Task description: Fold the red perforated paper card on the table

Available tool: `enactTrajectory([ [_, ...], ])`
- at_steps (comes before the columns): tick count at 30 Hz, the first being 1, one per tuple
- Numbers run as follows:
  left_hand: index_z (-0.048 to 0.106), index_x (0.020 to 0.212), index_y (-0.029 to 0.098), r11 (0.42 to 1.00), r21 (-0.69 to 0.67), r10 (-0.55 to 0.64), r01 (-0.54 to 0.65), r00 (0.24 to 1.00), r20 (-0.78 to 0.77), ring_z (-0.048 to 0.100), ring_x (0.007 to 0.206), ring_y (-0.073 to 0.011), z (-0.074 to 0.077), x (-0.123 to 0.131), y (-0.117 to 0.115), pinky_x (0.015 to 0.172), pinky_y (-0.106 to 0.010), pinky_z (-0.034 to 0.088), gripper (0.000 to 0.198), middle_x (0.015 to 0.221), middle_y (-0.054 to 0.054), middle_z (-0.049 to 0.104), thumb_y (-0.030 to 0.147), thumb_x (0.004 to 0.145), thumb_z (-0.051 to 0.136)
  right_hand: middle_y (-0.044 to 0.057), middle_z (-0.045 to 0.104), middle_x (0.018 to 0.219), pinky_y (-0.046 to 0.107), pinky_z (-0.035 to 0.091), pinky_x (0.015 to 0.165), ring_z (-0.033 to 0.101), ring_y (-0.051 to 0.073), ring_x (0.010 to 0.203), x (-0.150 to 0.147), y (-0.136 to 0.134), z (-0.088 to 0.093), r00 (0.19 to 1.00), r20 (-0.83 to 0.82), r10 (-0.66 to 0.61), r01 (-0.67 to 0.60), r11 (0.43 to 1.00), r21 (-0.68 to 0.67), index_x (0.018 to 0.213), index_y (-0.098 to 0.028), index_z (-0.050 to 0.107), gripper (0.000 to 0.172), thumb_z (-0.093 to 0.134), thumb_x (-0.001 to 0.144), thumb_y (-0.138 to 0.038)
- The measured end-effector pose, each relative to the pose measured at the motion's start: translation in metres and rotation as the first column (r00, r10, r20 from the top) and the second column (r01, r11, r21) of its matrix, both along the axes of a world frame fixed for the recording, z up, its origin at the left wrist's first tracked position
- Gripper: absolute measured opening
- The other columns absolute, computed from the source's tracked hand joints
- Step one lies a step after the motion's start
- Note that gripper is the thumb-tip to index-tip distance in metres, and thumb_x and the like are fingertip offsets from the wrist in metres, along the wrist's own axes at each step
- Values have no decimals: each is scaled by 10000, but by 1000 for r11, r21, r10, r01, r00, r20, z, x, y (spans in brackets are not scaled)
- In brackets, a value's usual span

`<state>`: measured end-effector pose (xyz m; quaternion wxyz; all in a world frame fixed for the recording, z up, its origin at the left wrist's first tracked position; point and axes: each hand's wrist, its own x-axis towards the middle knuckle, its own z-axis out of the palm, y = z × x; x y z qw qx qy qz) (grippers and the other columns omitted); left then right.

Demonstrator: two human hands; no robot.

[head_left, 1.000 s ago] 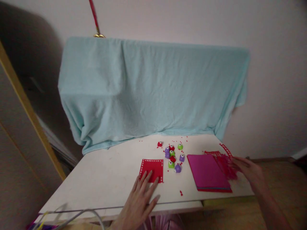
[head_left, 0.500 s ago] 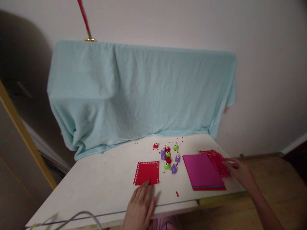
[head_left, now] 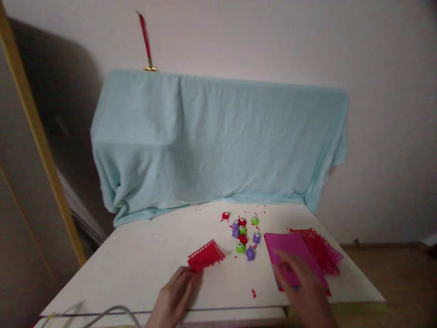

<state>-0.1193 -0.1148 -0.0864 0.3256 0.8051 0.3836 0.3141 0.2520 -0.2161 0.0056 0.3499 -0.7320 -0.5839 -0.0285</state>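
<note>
Right at the near edge, a pale cable (head_left: 118, 308) arcs over the front left of the white surface (head_left: 143, 255), and beside it comes the left hand (head_left: 172, 294), fingers closed on the near edge of the red punched sheet (head_left: 206, 256). That sheet sits left of centre, tilted, its far part up off the fingers and its row of holes along the far edge, the right edge ragged and curling. Over on the other side, the right hand (head_left: 305, 289) is a bit blurred, thumb and forefinger apart with nothing between them, above the magenta paper stack (head_left: 287, 243); whether it touches the top sheet, I cannot tell. Red crumbs (head_left: 253, 293) lie between the two hands. Just right of the stack, a heap of red punched scraps (head_left: 321, 250) meets its edge. Farther in, small red, purple and green figures (head_left: 242, 230) bunch up mid-surface, a few standing apart, more red specks around them. Behind all that hangs the light blue cloth (head_left: 221, 146), and above its top edge a red tassel (head_left: 144, 36) with a gold piece (head_left: 150, 69) shows against the pale wall (head_left: 259, 41).
</note>
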Motion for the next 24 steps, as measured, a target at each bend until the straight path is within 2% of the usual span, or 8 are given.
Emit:
enactTrajectory([
  [2, 563, 1130, 235, 996, -88, -21, 23, 999, 29, 524, 1095, -113, 0, -7, 7, 963, -221, 399, 218, 1154, -38, 528, 283, 1005, 392, 21, 593, 1118, 266, 486, 883, 582, 143, 1013, -46, 13, -16, 965, 83, 250, -252, 968, 16, 1308, -297, 462, 409, 547, 909, -314],
  [4, 573, 1100, 236, 990, -122, -65, 69, 997, 40, 533, 1055, -114, 6, -9, 14, 922, -223, 406, 207, 1123, -32, 537, 291, 1004, 398, 36, 462, 1350, 297, 416, 1034, 454, 169, 1243, -81, 30, -32, 913, 103, 396, -389, 918, -78, 1429, -296, 346, 603, 589, 877, -281],
  [6, 577, 1087, 236, 985, -128, -115, 119, 992, 42, 533, 1043, -112, 15, -8, 19, 909, -224, 407, 205, 1118, -28, 540, 288, 1004, 397, 20, 379, 1427, 304, 350, 1097, 366, 168, 1316, -103, 48, -41, 872, 40, 487, -477, 866, -152, 1465, -313, 302, 698, 626, 851, -249],
  [8, 581, 1052, 229, 981, -107, -159, 163, 986, 43, 535, 1021, -105, 25, -5, 22, 899, -222, 409, 203, 1090, -23, 544, 278, 1005, 390, 27, 394, 1408, 333, 299, 1120, 338, 185, 1321, -115, 65, -45, 836, -10, 548, -544, 828, -133, 1428, -300, 378, 685, 662, 813, -197],
  [11, 568, 1010, 205, 977, -71, -197, 200, 980, 42, 529, 1010, -102, 34, -1, 22, 897, -222, 410, 176, 1082, -30, 531, 264, 995, 402, 4, 554, 1161, 307, 362, 993, 462, 164, 1126, -119, 80, -50, 778, -91, 621, -628, 770, -115, 1145, -285, 617, 351, 652, 823, -152],
  [14, 510, 977, 165, 984, -24, -178, 178, 984, 8, 511, 1010, -114, 34, 2, 18, 890, -239, 410, 128, 1109, -58, 496, 272, 977, 441, -18, 586, 908, 292, 356, 871, 493, 141, 928, -120, 82, -57, 747, -138, 651, -665, 731, -151, 912, -250, 662, 144, 637, 835, -131],
  [19, 452, 1009, 159, 988, 38, -145, 149, 986, -86, 488, 959, -155, 21, 12, 12, 842, -281, 417, 179, 1065, -78, 480, 314, 940, 508, -10, 590, 905, 294, 325, 863, 489, 151, 917, -122, 76, -64, 756, -157, 636, -655, 728, -205, 864, -206, 642, 78, 635, 835, -134],
  [24, 512, 1023, 189, 971, 25, -234, 239, 963, -136, 484, 992, -148, 23, 18, 18, 867, -275, 401, 107, 1103, -57, 490, 238, 965, 437, -13, 593, 933, 279, 329, 856, 494, 157, 955, -121, 73, -54, 755, -230, 615, -655, 726, -209, 881, -212, 642, 136, 719, 770, -190],
])
